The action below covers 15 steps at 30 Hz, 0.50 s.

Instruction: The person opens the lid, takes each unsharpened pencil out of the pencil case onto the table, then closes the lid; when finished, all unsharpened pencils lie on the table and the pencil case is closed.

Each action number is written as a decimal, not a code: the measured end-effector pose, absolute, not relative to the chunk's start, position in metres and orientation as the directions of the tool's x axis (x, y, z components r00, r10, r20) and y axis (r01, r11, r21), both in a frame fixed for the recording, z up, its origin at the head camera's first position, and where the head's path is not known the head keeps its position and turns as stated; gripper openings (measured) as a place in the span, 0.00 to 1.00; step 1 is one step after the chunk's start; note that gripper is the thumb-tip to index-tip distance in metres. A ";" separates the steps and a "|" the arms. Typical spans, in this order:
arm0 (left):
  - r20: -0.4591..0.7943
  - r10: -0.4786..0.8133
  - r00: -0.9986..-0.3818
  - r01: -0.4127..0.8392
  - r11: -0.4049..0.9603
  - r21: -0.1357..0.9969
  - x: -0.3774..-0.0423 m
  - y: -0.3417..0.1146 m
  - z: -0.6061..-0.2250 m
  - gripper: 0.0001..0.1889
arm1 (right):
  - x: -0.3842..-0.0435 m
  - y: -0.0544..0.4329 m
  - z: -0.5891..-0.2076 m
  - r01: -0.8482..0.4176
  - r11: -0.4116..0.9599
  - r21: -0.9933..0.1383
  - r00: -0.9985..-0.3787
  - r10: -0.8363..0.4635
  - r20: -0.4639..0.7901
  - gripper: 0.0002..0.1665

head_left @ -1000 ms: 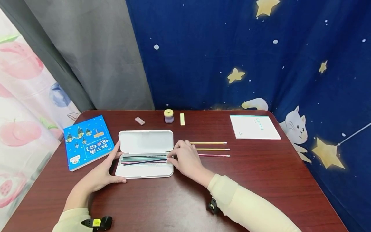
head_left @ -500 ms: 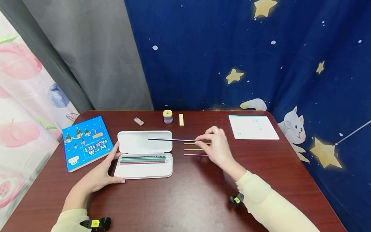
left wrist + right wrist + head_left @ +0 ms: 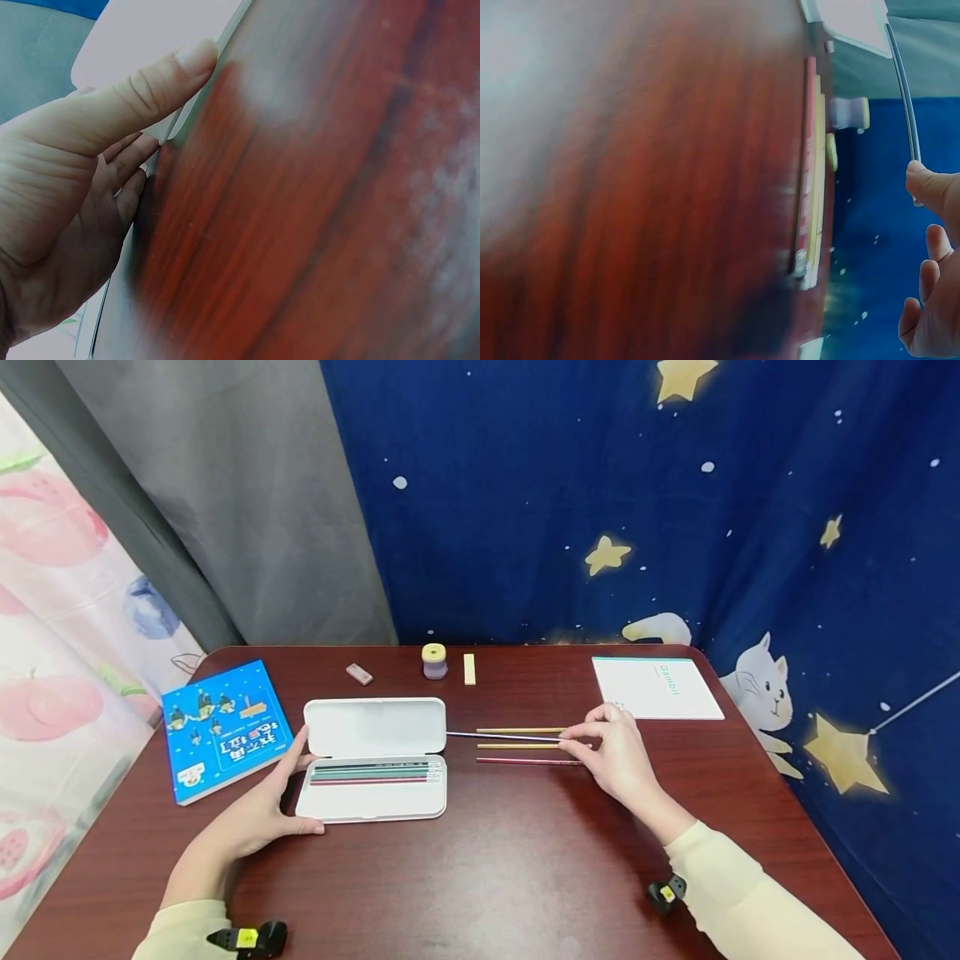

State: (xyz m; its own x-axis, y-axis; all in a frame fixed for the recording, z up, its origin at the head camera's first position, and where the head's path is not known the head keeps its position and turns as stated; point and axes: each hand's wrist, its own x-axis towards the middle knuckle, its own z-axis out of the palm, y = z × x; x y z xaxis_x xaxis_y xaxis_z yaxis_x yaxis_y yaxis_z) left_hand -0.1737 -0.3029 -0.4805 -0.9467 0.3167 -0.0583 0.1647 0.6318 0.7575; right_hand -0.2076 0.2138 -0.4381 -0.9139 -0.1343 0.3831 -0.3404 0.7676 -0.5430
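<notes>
An open white pencil case (image 3: 375, 803) lies on the table, its lid folded back and several pencils (image 3: 371, 772) inside. My left hand (image 3: 258, 810) holds the case by its left end, thumb along the front edge and fingers at the hinge side; the left wrist view shows that thumb (image 3: 161, 86) against the rim. With thumb and fingertips, my right hand (image 3: 611, 752) pinches a dark pencil (image 3: 502, 736) near its right end. It overlaps the table pencils in the head view: two yellow, the farther yellow pencil (image 3: 517, 730) and nearer yellow pencil (image 3: 517, 747), and a red pencil (image 3: 525, 762).
A blue book (image 3: 228, 727) lies at the left. Along the back are a small pinkish eraser (image 3: 359, 674), a yellow-topped pencil sharpener (image 3: 434, 662) and a pale yellow block (image 3: 469, 669). A white notebook (image 3: 652, 689) lies back right, before the blue curtain (image 3: 510, 527).
My right hand has carried the dark pencil out of the case, up past the lid and then rightward and lower, over the table pencils. My left hand has stayed at the case.
</notes>
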 end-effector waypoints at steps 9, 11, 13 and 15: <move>-0.068 0.315 -0.947 0.158 0.639 0.753 -0.174 -0.303 -0.483 0.74 | -0.199 0.234 -0.460 -0.321 0.795 -0.514 -0.924 -0.144 0.354 0.06; -0.068 0.314 -0.947 0.158 0.639 0.753 -0.174 -0.303 -0.483 0.74 | -0.197 0.237 -0.464 -0.309 0.804 -0.508 -0.930 -0.146 0.336 0.05; -0.068 0.313 -0.947 0.158 0.640 0.752 -0.174 -0.303 -0.483 0.74 | -0.196 0.239 -0.468 -0.301 0.810 -0.504 -0.936 -0.150 0.318 0.05; -0.067 0.312 -0.948 0.158 0.641 0.751 -0.175 -0.304 -0.483 0.74 | -0.195 0.241 -0.471 -0.294 0.817 -0.496 -0.941 -0.154 0.303 0.05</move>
State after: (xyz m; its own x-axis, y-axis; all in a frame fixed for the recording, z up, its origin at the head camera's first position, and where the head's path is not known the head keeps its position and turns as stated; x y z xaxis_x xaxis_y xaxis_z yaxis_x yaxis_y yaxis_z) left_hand -0.1746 -0.3037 -0.4832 -0.9476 0.3123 -0.0666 0.1585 0.6411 0.7509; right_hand -0.1948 0.2412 -0.4709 -0.9406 -0.1542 0.3026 -0.2936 0.8171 -0.4962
